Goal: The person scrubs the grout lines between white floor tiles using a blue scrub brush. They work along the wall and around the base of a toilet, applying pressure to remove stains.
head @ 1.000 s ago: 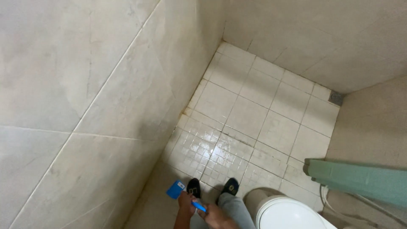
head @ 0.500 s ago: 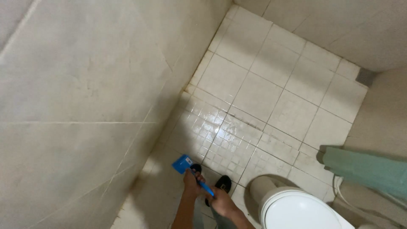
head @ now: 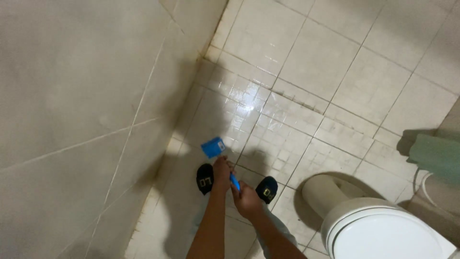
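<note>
Blue brush (head: 214, 147), flat rectangular head, slim handle | left hand (head: 221, 171) and right hand (head: 247, 199) both gripping handle

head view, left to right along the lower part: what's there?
Tiled wall → blue brush head → left hand → right hand → white toilet → green object at the right edge.

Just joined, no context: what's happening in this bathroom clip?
A person stands on a tiled bathroom floor, looking down at their own feet in black socks. Both hands grip the handle of a blue brush: the left hand nearer the head, the right hand further back. The brush head hangs low over the wet, glossy tiles near the wall. A white toilet sits to the right.
</note>
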